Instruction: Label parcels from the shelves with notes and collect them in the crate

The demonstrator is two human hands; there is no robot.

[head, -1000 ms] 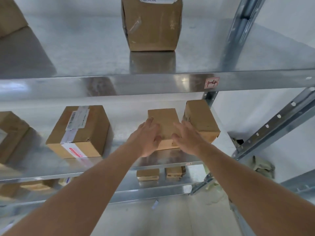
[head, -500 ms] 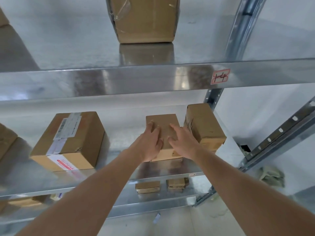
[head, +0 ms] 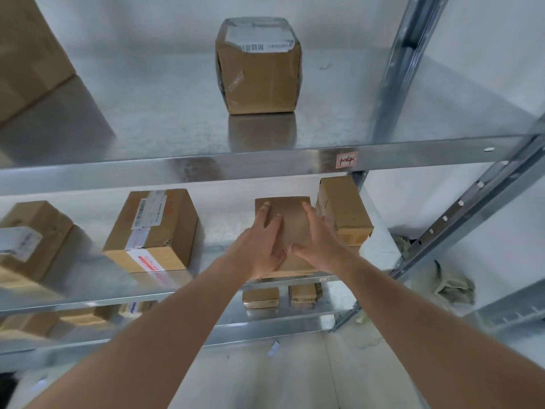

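At the upper left edge of the frame a large brown box [head: 28, 51] stands on the top metal shelf [head: 165, 113], only partly in view. Below it, at the left edge on the middle shelf [head: 97, 278], sits a blurred carton with a pale label [head: 29, 243]. Just right of that is a taped box [head: 152, 230] with a barcode strip along its top and a red-printed white sticker on its front face. In the lower left, on the bottom shelf [head: 265, 326], a few more low parcels show only as blurred shapes.

At upper centre a tall parcel [head: 259, 66] wrapped in clear tape, with a white shipping label on top, stands alone on the top shelf.

In the centre of the frame both arms reach to the small flat parcel [head: 290, 219], which lies at the front of the middle shelf. The left hand [head: 261, 249] lies on the parcel's left part with fingers stretched over its top; the right hand [head: 320, 246] rests on its right part the same way, thumb near the front edge. Neither hand curls round it; both press flat.

Touching or just beside the parcel on its right is a squat brown box [head: 343, 208]. Under the hands, two small cartons [head: 280, 296] sit on the bottom shelf. A red-edged tag [head: 347, 160] is stuck on the top shelf's front rail. At the right a perforated steel upright [head: 472, 211] slants, with crumpled greenish packaging [head: 451, 284] on the floor behind it.
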